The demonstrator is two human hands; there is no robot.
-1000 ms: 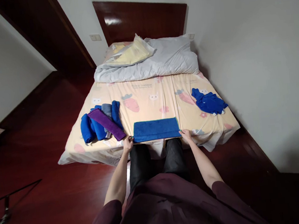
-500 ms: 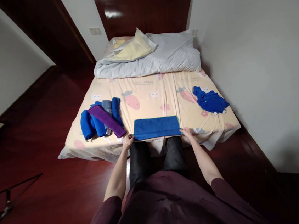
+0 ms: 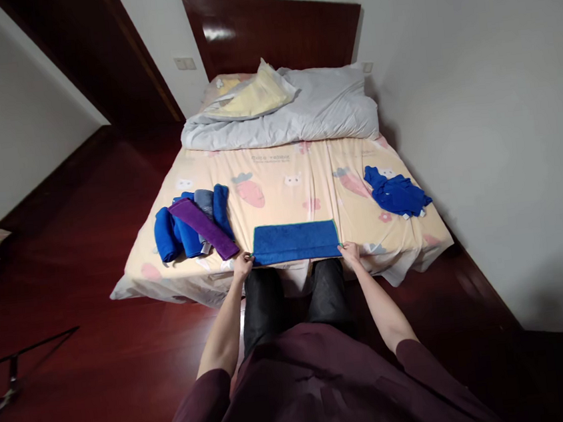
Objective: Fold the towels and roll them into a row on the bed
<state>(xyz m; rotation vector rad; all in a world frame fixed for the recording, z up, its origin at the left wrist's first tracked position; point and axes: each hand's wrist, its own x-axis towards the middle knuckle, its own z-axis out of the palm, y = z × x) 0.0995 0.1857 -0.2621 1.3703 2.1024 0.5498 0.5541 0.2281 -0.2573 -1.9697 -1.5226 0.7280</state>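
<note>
A blue towel [image 3: 295, 241], folded into a long flat strip, lies across the near edge of the bed [image 3: 283, 184]. My left hand [image 3: 242, 265] pinches its near left corner. My right hand [image 3: 350, 251] pinches its near right corner. Both hands rest on the sheet at the mattress edge, fingers closed on the cloth. To the left of the towel sit several rolled blue towels [image 3: 183, 231] with a purple towel [image 3: 203, 228] laid across them. A crumpled blue cloth [image 3: 396, 192] lies at the right side of the bed.
A grey duvet [image 3: 296, 112] and a yellow pillow [image 3: 249, 99] are heaped at the dark wooden headboard [image 3: 272, 30]. A white wall runs close along the bed's right side. Dark red wooden floor [image 3: 69, 294] spreads to the left, with a thin black stand [image 3: 13, 390] on it.
The hands keep their hold on the towel's near corners. The view has shifted slightly; the towel and the other cloths lie where they were.
</note>
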